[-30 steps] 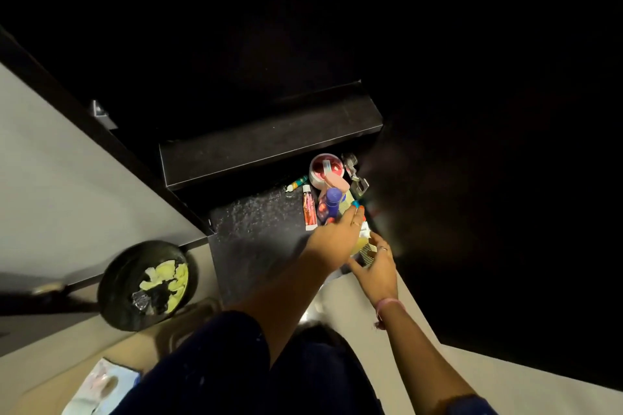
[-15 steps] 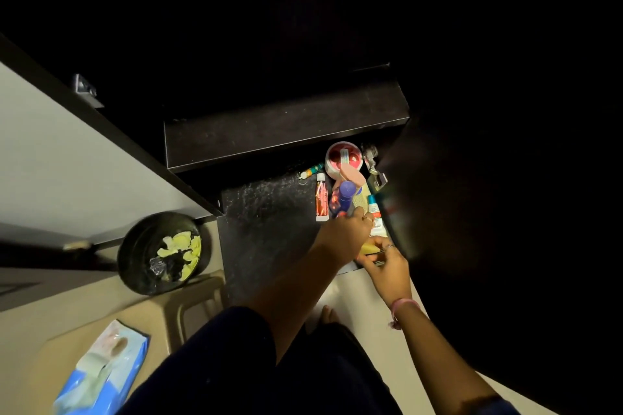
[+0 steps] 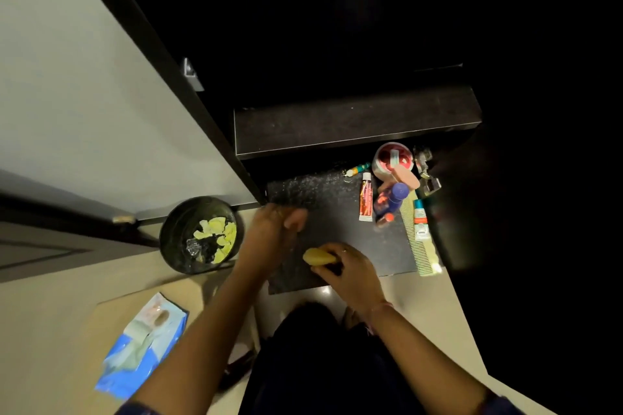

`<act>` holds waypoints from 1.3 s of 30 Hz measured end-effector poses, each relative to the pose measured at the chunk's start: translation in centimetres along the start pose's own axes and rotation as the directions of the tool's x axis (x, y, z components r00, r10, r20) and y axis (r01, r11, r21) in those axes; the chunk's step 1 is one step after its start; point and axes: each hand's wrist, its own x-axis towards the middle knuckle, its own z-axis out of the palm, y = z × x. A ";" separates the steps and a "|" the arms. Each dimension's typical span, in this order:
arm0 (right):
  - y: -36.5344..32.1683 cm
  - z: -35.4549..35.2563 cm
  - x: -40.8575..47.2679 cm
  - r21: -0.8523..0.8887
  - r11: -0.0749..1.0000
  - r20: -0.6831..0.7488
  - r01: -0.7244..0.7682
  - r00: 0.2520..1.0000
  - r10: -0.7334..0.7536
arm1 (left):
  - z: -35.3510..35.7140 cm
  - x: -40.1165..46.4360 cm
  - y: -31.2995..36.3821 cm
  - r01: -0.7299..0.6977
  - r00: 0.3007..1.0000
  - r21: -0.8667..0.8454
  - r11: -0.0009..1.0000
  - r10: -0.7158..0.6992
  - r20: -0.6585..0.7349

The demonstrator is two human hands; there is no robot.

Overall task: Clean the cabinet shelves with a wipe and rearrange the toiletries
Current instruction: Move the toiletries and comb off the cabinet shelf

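Yellow and rounded, a small object (image 3: 319, 257) sits in the curled fingers of our right hand (image 3: 347, 271) over the near edge of the dark bottom shelf (image 3: 323, 209). Our left hand (image 3: 274, 229) hovers blurred over the shelf's left front corner; we cannot tell its grasp. Toiletries (image 3: 392, 192) crowd the shelf's right side, well apart from both hands, with a pale comb (image 3: 419, 242) beside them. No label is legible. A blue wipes pack (image 3: 143, 345) lies on the floor.

The dark bottom shelf (image 3: 323, 202) carries tubes (image 3: 366, 200), a comb (image 3: 419, 246) and a jar (image 3: 391, 162) at its right.
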 end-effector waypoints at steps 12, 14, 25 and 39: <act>-4.0 5.3 5.7 0.131 0.990 0.018 0.046 0.999 -0.049 | -1.1 1.9 -5.7 0.128 0.991 0.032 0.991 -0.126 -0.052; -4.1 5.7 6.0 0.143 0.989 0.025 0.036 0.999 -0.040 | -0.9 1.8 -5.9 0.135 0.990 0.035 0.990 -0.134 -0.040; -4.9 7.5 7.7 0.119 0.992 0.024 -0.037 0.999 0.034 | -0.8 1.8 -6.5 0.168 0.981 -0.022 0.986 -0.169 -0.095; -3.6 4.9 5.0 0.148 0.985 -0.067 -0.093 0.992 0.104 | -0.4 -0.3 -7.0 0.300 0.937 -0.195 0.934 -0.326 -0.122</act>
